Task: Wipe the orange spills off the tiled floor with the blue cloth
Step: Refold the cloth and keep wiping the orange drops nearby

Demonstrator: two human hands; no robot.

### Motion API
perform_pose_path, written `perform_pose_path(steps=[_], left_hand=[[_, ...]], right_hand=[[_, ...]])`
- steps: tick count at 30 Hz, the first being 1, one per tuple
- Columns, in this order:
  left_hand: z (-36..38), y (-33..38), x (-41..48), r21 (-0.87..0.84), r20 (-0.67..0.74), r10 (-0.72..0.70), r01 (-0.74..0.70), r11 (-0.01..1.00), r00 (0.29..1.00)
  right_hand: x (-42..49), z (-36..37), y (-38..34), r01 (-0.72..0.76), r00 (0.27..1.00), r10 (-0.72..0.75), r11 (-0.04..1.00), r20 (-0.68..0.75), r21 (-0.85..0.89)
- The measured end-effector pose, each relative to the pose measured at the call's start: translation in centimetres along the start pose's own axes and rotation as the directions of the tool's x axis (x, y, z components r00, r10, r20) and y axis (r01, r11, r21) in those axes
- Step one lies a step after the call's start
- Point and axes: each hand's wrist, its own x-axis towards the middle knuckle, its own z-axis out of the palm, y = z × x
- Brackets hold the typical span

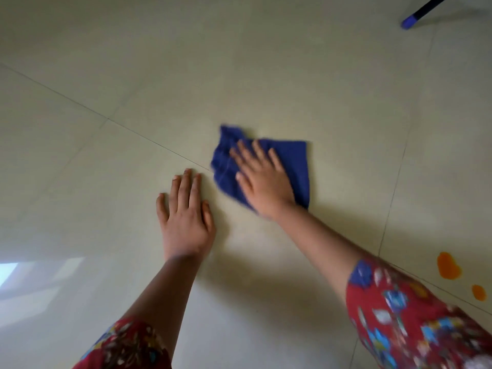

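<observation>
Blue cloth (295, 166) pressed flat under the right hand (262, 179), fingers (261, 153) straight and spread; left hand (186, 217) splayed on tiled floor (106, 75). Unwiped orange spills (448, 266) risk being smeared by the sleeve (399, 315).

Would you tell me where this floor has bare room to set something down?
Bare tiles lie left of the left hand and between the blue cloth and the blue-tipped pole. Crowded: the right hand on the cloth, and orange spills lower right.

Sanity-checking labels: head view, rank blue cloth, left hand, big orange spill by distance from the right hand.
1. blue cloth, pressed under the right hand.
2. left hand, beside it, to its left.
3. big orange spill, far right edge.
</observation>
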Motion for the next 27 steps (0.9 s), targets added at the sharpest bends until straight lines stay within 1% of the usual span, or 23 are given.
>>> perform_pose_path(steps=[1, 2, 3, 4, 6, 7, 8, 9, 10, 11, 13, 14, 16, 17, 18, 19, 20, 22, 23, 24, 25, 26, 27], left_hand=[[0.0, 0.0, 0.0, -0.002, 0.000, -0.006, 0.006, 1.000, 1.000], [0.0, 0.0, 0.0, -0.001, 0.000, -0.009, 0.009, 1.000, 1.000], [0.0, 0.0, 0.0, -0.002, 0.006, -0.011, 0.011, 1.000, 1.000], [0.0, 0.0, 0.0, -0.004, 0.011, -0.009, 0.010, 1.000, 1.000], [0.0, 0.1, 0.0, -0.003, 0.012, -0.004, 0.004, 1.000, 1.000], [0.0, 0.2, 0.0, -0.002, 0.013, -0.008, 0.008, 1.000, 1.000], [-0.1, 0.2, 0.1, 0.000, 0.016, -0.011, 0.011, 1.000, 1.000], [-0.1, 0.2, 0.0, 0.002, 0.021, -0.010, 0.010, 1.000, 1.000], [-0.1, 0.2, 0.1, 0.003, 0.022, -0.010, 0.010, 1.000, 1.000], [-0.1, 0.2, 0.1, 0.003, 0.024, -0.009, 0.009, 1.000, 1.000], [-0.1, 0.1, 0.2, 0.005, 0.032, -0.009, 0.008, 1.000, 0.999], [-0.1, 0.0, 0.1, 0.005, 0.030, -0.015, 0.015, 1.000, 0.999], [-0.2, 0.0, 0.1, 0.006, 0.030, -0.003, 0.003, 1.000, 1.000], [-0.3, 0.0, 0.0, 0.000, 0.031, 0.001, -0.001, 1.000, 1.000], [-0.3, 0.0, 0.0, -0.004, 0.027, 0.000, 0.000, 1.000, 1.000], [-0.3, 0.0, 0.1, -0.003, 0.025, -0.003, 0.003, 1.000, 1.000], [-0.2, 0.0, 0.0, 0.003, 0.027, -0.007, 0.007, 1.000, 1.000], [-0.1, 0.2, 0.0, 0.021, 0.027, -0.009, 0.008, 1.000, 1.000], [-0.1, 0.3, 0.1, 0.026, 0.027, -0.012, 0.012, 1.000, 1.000], [-0.1, 0.2, 0.1, 0.030, 0.032, -0.014, 0.013, 0.999, 0.999], [0.0, 0.2, 0.1, 0.034, 0.036, -0.013, 0.012, 0.999, 0.999], [-0.1, 0.2, 0.1, 0.038, 0.037, -0.012, 0.011, 0.999, 0.999], [0.0, 0.2, 0.1, 0.039, 0.037, -0.014, 0.012, 0.999, 0.999]], right_hand=[[-3.0, 0.2, -0.5, 0.103, 0.994, -0.103, 0.995, 0.021, 0.001], [-5.7, 0.4, 0.0, 0.152, 0.987, -0.153, 0.988, 0.048, 0.012], [-7.5, 0.4, 1.4, 0.150, 0.987, -0.150, 0.989, 0.061, 0.005], [-8.1, 0.3, 3.5, 0.102, 0.994, -0.101, 0.995, 0.049, -0.021], [-6.3, -0.1, 7.2, -0.147, 0.989, 0.148, 0.988, 0.017, -0.052], [-4.2, -0.5, 8.0, -0.298, 0.954, 0.298, 0.953, 0.001, -0.047], [-1.8, -0.9, 7.8, -0.410, 0.912, 0.409, 0.912, -0.014, -0.025], [0.4, -1.1, 6.7, -0.449, 0.893, 0.448, 0.893, -0.027, -0.017], [2.4, -1.1, 4.7, -0.418, 0.908, 0.417, 0.908, -0.028, -0.013], [3.8, -0.8, 2.3, -0.331, 0.944, 0.331, 0.944, -0.014, 0.001], [5.1, 0.0, -3.0, -0.071, 0.997, 0.071, 0.997, 0.018, -0.010], [5.3, 0.2, -4.6, 0.031, 0.999, -0.030, 0.999, 0.031, -0.019], [6.4, -0.2, -4.1, 0.125, 0.991, -0.125, 0.992, 0.053, 0.001], [7.2, -0.5, -2.3, 0.113, 0.992, -0.112, 0.994, 0.058, -0.009], [8.1, -0.9, 0.2, 0.037, 0.998, -0.036, 0.999, 0.046, -0.021], [8.6, -1.3, 3.1, -0.108, 0.994, 0.108, 0.994, 0.026, -0.020], [8.7, -1.6, 6.2, -0.292, 0.956, 0.292, 0.956, 0.005, -0.004], [7.8, -2.1, 11.6, -0.607, 0.793, 0.609, 0.791, 0.001, 0.079], [7.4, -2.4, 13.0, -0.696, 0.716, 0.698, 0.710, 0.025, 0.105], [7.3, -2.6, 13.3, -0.745, 0.666, 0.744, 0.659, 0.053, 0.109], [7.7, -2.6, 12.7, -0.754, 0.655, 0.753, 0.647, 0.064, 0.116], [8.5, -2.4, 11.2, -0.721, 0.691, 0.721, 0.682, 0.054, 0.120], [9.3, -2.1, 9.1, -0.647, 0.762, 0.647, 0.756, 0.035, 0.103]])
